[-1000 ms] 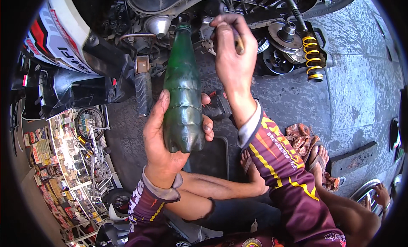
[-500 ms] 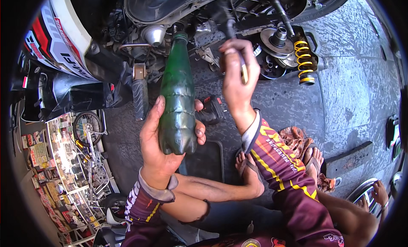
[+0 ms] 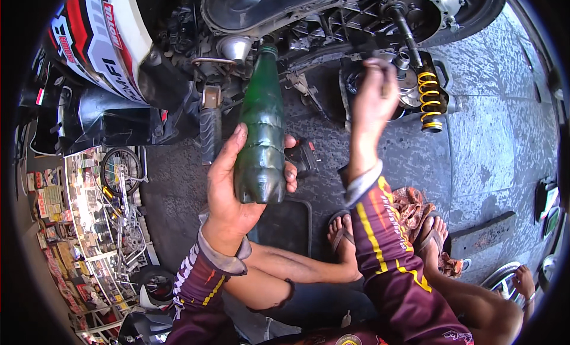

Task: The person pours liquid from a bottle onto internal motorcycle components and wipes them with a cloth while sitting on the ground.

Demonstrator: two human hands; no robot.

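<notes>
My left hand is wrapped round the lower half of a green plastic bottle, its neck pointing toward the motorbike. My right hand, blurred by motion, is closed round the thin handle of what looks like a brush; its dark head is smeared and barely shows now. Ahead of both hands lies the opened engine casing of the scooter, with a bare metal shaft sticking out. Just beyond my right hand, a black tray holds metal pulley parts and a yellow-spring shock absorber.
A red and black power tool lies on the floor past the bottle. White fairing and a rubber-covered pedal stand left. A rag and dark plank lie right. Another person's hand is by a wheel.
My right hand has swung right with the brush, away from the engine's lower side. The bottle and left hand sit slightly farther right and higher in view, as the whole view has shifted.
</notes>
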